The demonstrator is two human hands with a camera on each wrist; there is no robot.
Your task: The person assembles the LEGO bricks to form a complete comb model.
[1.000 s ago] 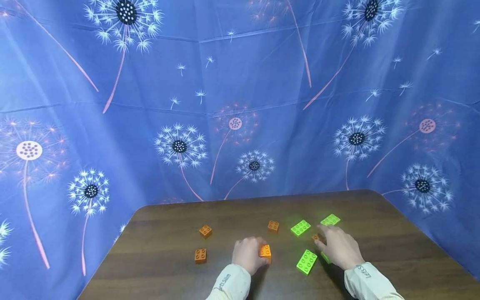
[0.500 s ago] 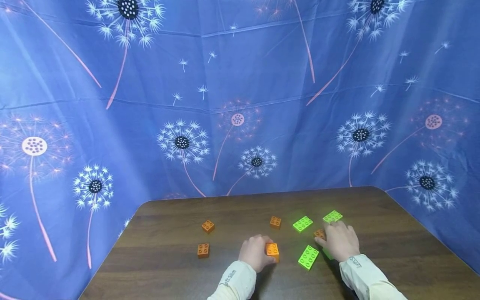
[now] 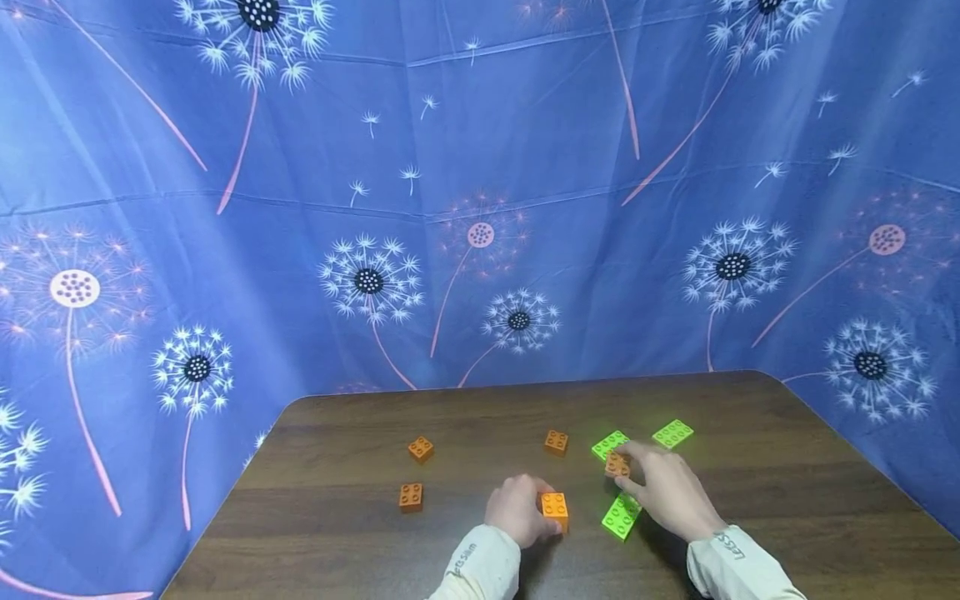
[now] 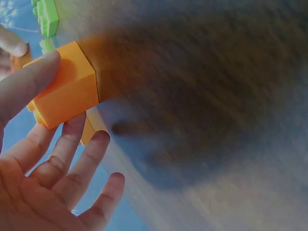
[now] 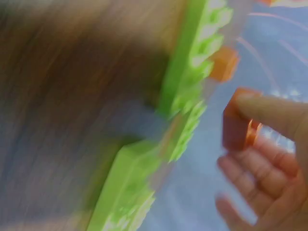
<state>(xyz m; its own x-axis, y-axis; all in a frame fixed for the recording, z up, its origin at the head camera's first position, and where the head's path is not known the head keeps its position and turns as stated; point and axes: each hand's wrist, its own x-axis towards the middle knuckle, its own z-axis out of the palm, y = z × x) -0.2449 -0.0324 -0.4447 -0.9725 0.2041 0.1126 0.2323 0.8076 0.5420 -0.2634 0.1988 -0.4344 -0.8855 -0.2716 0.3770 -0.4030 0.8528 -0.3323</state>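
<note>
My left hand (image 3: 520,512) pinches an orange toy brick (image 3: 555,510) between thumb and fingers, low at the table's middle. In the left wrist view this orange brick (image 4: 72,89) has its studs facing away from the tabletop, and the other fingers are spread. To the right, my right hand (image 3: 671,492) grips another, darker-looking orange brick (image 3: 617,465). The right wrist view has this brick (image 5: 237,120) held off the table by thumb and fingers. Around that hand lie green bricks: one behind (image 3: 609,445), one in front (image 3: 621,517), one farther back (image 3: 673,433). The hand may hide another.
Three orange bricks lie apart on the brown wooden table (image 3: 315,533): one at the back left (image 3: 421,449), one nearer on the left (image 3: 411,497), and one at the back middle (image 3: 557,442). A blue dandelion-print cloth (image 3: 450,208) hangs behind the table.
My right hand has lifted its orange brick from among the green bricks and moved it left. My left hand, with its brick, has shifted slightly right. The head view has tilted a little.
</note>
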